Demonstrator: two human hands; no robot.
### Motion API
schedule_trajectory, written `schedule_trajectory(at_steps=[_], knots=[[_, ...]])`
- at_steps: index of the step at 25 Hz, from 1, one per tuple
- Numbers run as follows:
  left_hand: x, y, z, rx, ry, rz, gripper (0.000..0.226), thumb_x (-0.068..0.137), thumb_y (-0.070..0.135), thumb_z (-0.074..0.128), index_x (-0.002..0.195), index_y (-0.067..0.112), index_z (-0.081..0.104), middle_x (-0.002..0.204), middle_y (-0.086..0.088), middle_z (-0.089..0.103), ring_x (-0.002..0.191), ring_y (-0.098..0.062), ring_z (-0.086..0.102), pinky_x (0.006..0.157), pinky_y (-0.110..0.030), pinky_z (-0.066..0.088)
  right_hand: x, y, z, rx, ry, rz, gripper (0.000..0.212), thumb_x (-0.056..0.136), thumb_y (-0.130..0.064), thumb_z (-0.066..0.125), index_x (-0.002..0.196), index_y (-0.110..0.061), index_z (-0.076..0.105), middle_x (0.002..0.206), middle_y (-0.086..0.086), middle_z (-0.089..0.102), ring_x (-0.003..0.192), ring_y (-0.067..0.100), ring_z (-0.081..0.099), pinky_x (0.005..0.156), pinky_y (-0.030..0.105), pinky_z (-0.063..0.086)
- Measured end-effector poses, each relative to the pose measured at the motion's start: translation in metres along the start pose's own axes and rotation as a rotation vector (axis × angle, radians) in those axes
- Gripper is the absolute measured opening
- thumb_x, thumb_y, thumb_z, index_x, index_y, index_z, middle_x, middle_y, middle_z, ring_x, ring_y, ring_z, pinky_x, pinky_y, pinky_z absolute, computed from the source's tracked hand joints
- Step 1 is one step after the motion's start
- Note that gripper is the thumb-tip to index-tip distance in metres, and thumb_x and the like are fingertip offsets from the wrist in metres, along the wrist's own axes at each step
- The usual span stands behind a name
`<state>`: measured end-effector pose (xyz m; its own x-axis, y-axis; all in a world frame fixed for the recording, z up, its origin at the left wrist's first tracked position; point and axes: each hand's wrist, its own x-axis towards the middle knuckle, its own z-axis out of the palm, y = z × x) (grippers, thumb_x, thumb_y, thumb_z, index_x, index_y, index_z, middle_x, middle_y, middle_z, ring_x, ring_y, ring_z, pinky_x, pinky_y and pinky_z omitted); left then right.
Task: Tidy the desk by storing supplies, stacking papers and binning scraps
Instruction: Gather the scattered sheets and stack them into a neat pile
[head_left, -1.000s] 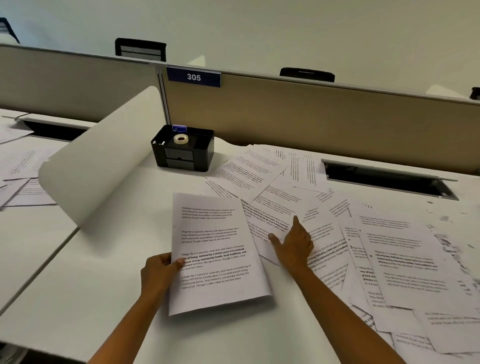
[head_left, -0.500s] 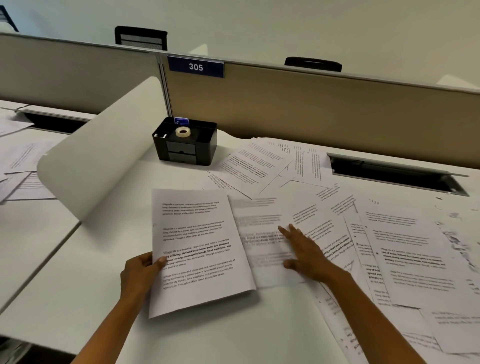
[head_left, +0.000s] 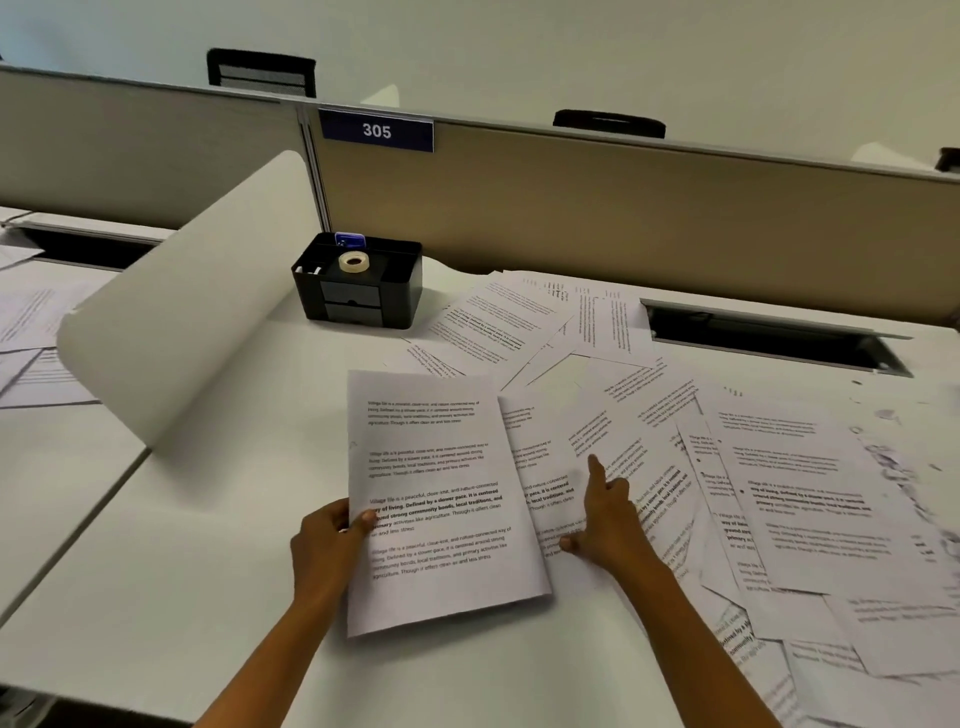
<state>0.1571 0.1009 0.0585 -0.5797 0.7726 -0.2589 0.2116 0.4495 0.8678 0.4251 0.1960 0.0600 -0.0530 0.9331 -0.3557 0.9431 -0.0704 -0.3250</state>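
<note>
The left hand (head_left: 332, 540) is gripping the stack of papers (head_left: 441, 493) by its left edge, thumb on top, near the front edge of the desk (head_left: 234, 519). The right hand (head_left: 605, 519) (index finger outstretched) is pressing a loose sheet (head_left: 550, 431) just beside it. Light, even pressure should be sliding that sheet over squarely, without creasing.

Counted: black desk organiser (head_left: 358, 306) 1 | tape roll (head_left: 354, 261) 1 | paper stack (head_left: 436, 499) 1 | loose printed sheets (head_left: 810, 499) more than ten, exact number not determined | hands 2: left hand (head_left: 324, 540), right hand (head_left: 605, 519)
</note>
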Motion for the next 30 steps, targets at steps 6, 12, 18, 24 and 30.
schedule_trajectory(at_steps=[6,12,18,24,30], knots=[[-0.001,0.009,0.022,0.052,-0.027,0.032,0.017,0.088,0.015,0.061,0.103,0.008,0.066,0.102,-0.012,0.070,0.073,-0.024,0.062,0.068,-0.028,0.050,-0.013,-0.010,0.016,0.228,0.083,0.000,0.066,0.088,-0.015,0.060,0.142,-0.012,0.024,0.137,0.015,0.041,0.123,0.028,0.043,0.104,0.037,0.039],[-0.010,0.012,0.043,0.323,-0.034,0.052,0.025,0.088,0.022,0.055,0.108,0.007,0.058,0.111,-0.013,0.061,0.089,-0.026,0.059,0.071,-0.031,0.048,-0.030,-0.032,0.023,0.108,0.216,0.042,0.060,0.087,-0.041,0.058,0.130,-0.007,0.036,0.128,0.014,0.046,0.116,0.028,0.045,0.095,0.031,0.040],[-0.019,0.036,0.053,0.325,-0.085,-0.045,0.038,0.085,0.001,0.051,0.120,0.001,0.036,0.124,-0.020,0.035,0.103,-0.033,0.045,0.084,-0.036,0.046,-0.027,-0.037,0.029,0.118,0.207,0.079,0.059,0.081,-0.038,0.067,0.125,-0.009,0.040,0.127,0.011,0.048,0.114,0.026,0.046,0.092,0.029,0.039],[-0.012,0.034,0.045,0.222,-0.158,0.048,0.026,0.093,0.007,0.045,0.118,0.007,0.036,0.118,-0.013,0.056,0.081,-0.019,0.053,0.064,-0.026,0.047,-0.031,-0.043,0.025,0.119,0.197,0.073,0.068,0.081,-0.029,0.070,0.130,-0.005,0.031,0.126,0.015,0.041,0.107,0.025,0.053,0.087,0.027,0.046],[-0.016,0.049,0.022,0.055,-0.085,0.400,0.018,0.091,0.008,0.055,0.104,0.017,0.046,0.096,0.011,0.059,0.070,0.000,0.057,0.052,-0.005,0.046,-0.025,-0.029,0.024,0.472,0.085,0.095,0.057,0.076,-0.027,0.075,0.121,-0.008,0.047,0.116,0.005,0.054,0.106,0.021,0.053,0.088,0.029,0.045]])
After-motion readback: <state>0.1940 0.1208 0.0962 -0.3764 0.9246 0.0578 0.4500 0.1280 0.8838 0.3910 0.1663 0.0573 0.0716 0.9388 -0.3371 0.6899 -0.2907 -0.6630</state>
